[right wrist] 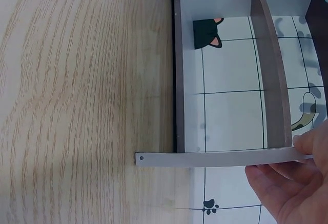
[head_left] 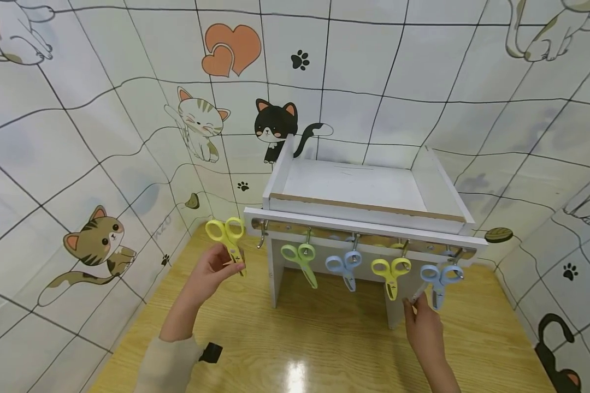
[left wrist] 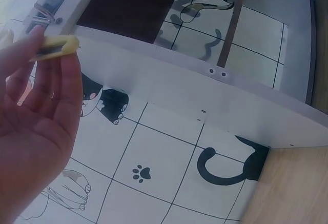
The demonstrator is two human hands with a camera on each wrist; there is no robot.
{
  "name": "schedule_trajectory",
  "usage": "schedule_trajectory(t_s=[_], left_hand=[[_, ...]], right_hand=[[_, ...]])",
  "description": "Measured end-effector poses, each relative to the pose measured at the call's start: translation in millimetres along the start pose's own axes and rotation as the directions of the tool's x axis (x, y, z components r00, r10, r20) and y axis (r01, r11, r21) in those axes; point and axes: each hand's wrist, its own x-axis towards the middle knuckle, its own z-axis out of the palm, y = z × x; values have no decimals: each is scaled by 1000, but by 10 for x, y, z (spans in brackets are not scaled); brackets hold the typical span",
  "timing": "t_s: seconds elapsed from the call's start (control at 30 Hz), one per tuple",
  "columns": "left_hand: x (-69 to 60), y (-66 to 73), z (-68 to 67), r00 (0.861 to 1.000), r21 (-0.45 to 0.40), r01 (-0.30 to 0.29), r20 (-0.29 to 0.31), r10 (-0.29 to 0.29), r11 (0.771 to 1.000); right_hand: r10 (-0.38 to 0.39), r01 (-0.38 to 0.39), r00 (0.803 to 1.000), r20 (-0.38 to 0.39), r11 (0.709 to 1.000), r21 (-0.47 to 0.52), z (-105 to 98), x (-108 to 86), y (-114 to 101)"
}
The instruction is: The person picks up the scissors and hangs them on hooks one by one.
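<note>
Yellow-handled scissors (head_left: 232, 238) are pinched by the blades in my left hand (head_left: 211, 278), handle loops upward. They are just left of the bare hook (head_left: 262, 234) at the rail's left end; in the left wrist view the scissors (left wrist: 72, 44) appear edge-on near the rail. My right hand (head_left: 425, 327) grips the front edge of the white stand's right side panel (right wrist: 220, 158) between thumb and fingers. From the other hooks hang green scissors (head_left: 302, 259), blue scissors (head_left: 345, 267), yellow scissors (head_left: 391, 273) and, at the far right, more blue scissors (head_left: 440, 281).
The white stand (head_left: 364, 210) has a shallow open-topped tray above and a hook rail across its front. It stands on a wood-grain table (head_left: 295, 338). Cat-patterned walls (head_left: 373, 65) enclose the back and sides. A black square piece (head_left: 211, 352) is beside the left sleeve.
</note>
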Motion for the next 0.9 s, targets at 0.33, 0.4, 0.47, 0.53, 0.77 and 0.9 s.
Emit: schedule_trajectory(t_s=[0.33, 0.4, 0.47, 0.53, 0.77, 0.9], left_hand=[[-18, -31, 62, 990, -64, 7, 141, 2, 998], [-18, -36, 79, 990, -41, 26, 136, -21, 999], [-22, -40, 100, 991, -12, 45, 127, -43, 999], [-25, -46, 122, 991, 13, 65, 117, -66, 998], [-21, -94, 164, 987, 62, 126, 91, -132, 990], [-26, -118, 173, 983, 83, 151, 90, -158, 985]], right_hand=[[-22, 22, 1000, -12, 1000, 2, -8, 1, -10], [-17, 17, 1000, -12, 1000, 3, -9, -2, -12], [-12, 12, 1000, -12, 1000, 3, -2, -2, -8], [-13, 13, 1000, -16, 1000, 2, 6, -3, -2], [-10, 10, 1000, -1, 1000, 5, 7, -10, 5], [-4, 4, 1000, -3, 1000, 5, 6, -9, 3]])
